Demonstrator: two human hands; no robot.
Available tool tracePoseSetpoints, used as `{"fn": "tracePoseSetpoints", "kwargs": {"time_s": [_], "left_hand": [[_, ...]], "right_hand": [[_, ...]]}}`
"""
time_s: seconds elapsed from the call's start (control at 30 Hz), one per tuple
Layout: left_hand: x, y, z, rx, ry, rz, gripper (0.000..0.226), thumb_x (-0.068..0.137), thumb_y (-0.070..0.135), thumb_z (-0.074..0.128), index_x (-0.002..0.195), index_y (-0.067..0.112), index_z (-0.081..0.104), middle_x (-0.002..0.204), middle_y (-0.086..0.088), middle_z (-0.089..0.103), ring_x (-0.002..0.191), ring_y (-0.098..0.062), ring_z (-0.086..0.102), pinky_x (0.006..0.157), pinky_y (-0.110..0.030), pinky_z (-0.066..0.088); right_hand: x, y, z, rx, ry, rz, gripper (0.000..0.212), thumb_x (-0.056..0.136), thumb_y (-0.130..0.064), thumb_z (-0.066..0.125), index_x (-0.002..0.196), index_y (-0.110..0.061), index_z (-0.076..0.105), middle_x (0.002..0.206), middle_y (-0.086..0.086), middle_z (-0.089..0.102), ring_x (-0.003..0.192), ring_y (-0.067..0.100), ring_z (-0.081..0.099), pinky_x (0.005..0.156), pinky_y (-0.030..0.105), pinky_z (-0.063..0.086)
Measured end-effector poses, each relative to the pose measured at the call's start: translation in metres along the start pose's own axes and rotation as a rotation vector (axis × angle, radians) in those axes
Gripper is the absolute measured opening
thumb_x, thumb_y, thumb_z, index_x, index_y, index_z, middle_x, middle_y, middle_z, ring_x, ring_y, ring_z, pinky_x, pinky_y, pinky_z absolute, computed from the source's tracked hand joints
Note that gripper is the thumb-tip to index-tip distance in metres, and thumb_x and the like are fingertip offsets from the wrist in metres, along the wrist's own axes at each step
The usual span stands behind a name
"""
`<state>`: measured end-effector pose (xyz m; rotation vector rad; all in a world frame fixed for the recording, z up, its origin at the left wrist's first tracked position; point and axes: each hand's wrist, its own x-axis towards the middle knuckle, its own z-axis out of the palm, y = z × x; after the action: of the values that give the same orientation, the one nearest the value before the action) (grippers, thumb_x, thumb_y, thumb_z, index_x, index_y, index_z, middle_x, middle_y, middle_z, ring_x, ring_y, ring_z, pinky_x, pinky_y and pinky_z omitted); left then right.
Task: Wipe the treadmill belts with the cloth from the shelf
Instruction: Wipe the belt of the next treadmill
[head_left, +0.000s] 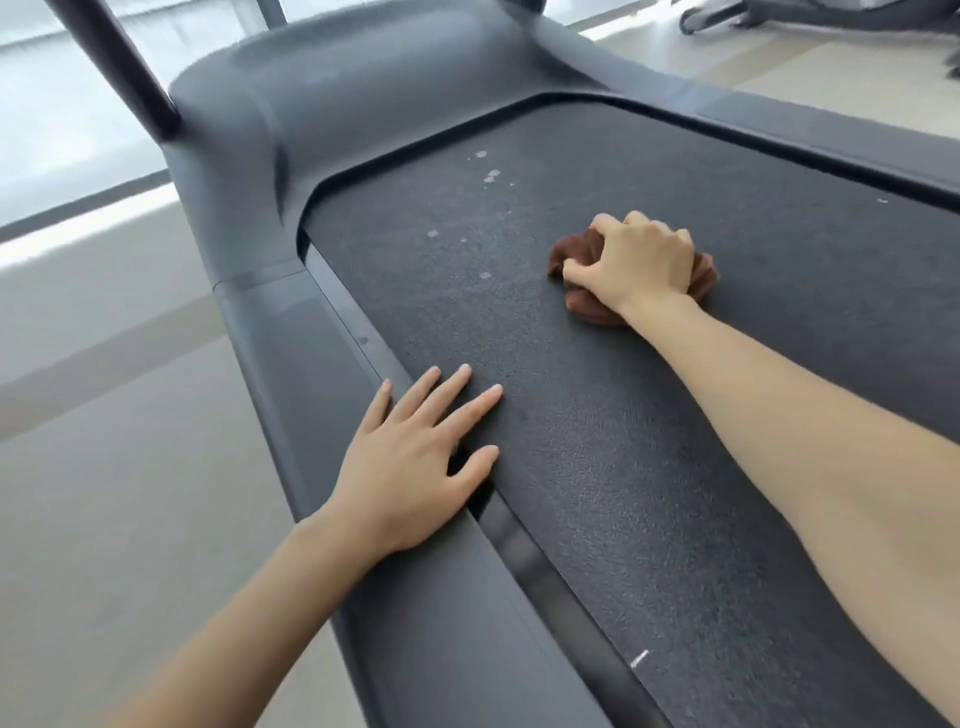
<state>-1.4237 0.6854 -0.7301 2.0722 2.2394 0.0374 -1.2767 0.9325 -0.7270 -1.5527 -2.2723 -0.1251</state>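
Right hand (636, 260) on cloth (576, 249), mid-belt (649, 441); left hand (410, 467) flat at the belt's left edge.

Cloth: brown, bunched, lying on the dark belt right of centre, toward the far end. Right-hand fingers curled over it, gripping and pressing it down; arm reaches in from the near right. Left-hand fingers straight and spread, holding nothing; fingertips on the belt, palm over the grey left side rail (415, 623). Pale spots (491, 175) on the belt, far-left of the cloth, apart from it. Motor cover (363, 78) at the far end.
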Motion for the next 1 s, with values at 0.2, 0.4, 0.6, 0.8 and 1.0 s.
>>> {"fn": "tracePoseSetpoints", "kwargs": {"time_s": [0.2,0.4,0.6,0.8,1.0], "left_hand": [[0.033,-0.032,-0.001,-0.016,-0.008,0.044,0.072,0.072,0.070,-0.005,0.142,0.056,0.001,0.157,0.022,-0.002,0.144,-0.005,-0.007,0.118,-0.035,-0.004],[0.054,-0.030,0.002,-0.042,-0.016,0.117,0.076,0.071,0.074,-0.003,0.145,0.053,0.002,0.156,0.022,-0.004,0.145,-0.007,-0.008,0.118,-0.040,0.000],[0.055,-0.033,0.000,-0.007,-0.052,0.214,0.080,0.067,0.075,-0.010,0.143,0.051,-0.010,0.149,0.022,-0.017,0.145,-0.014,-0.011,0.117,-0.046,-0.002],[0.080,-0.103,-0.012,-0.093,-0.041,0.251,0.066,0.083,0.074,0.010,0.145,0.051,0.014,0.158,0.016,0.008,0.145,-0.009,0.003,0.118,-0.040,0.004],[0.093,-0.159,-0.016,-0.043,-0.001,0.158,0.056,0.093,0.059,0.019,0.147,0.044,0.018,0.159,0.009,0.011,0.145,-0.012,0.005,0.116,-0.044,0.001]], "right_hand": [[-0.029,-0.001,-0.009,0.034,0.043,-0.093,0.047,0.079,-0.060,0.053,0.108,-0.024,0.064,0.100,0.008,0.064,0.096,0.032,0.060,0.086,0.040,0.037],[-0.160,-0.017,-0.056,0.135,0.117,-0.252,0.034,0.069,-0.055,0.059,0.083,-0.025,0.066,0.074,-0.001,0.057,0.070,0.025,0.056,0.070,0.038,0.042],[-0.263,-0.020,-0.095,0.078,0.094,-0.137,0.030,0.068,-0.048,0.068,0.090,-0.026,0.066,0.080,-0.001,0.059,0.071,0.023,0.057,0.086,0.043,0.045],[-0.251,-0.046,-0.104,0.009,-0.061,-0.085,0.031,0.069,-0.052,0.062,0.086,-0.026,0.068,0.080,-0.007,0.058,0.072,0.019,0.058,0.072,0.032,0.039],[-0.199,-0.090,-0.074,0.055,-0.039,0.002,0.034,0.068,-0.056,0.056,0.084,-0.028,0.067,0.077,-0.008,0.060,0.071,0.018,0.059,0.066,0.032,0.041]]}}
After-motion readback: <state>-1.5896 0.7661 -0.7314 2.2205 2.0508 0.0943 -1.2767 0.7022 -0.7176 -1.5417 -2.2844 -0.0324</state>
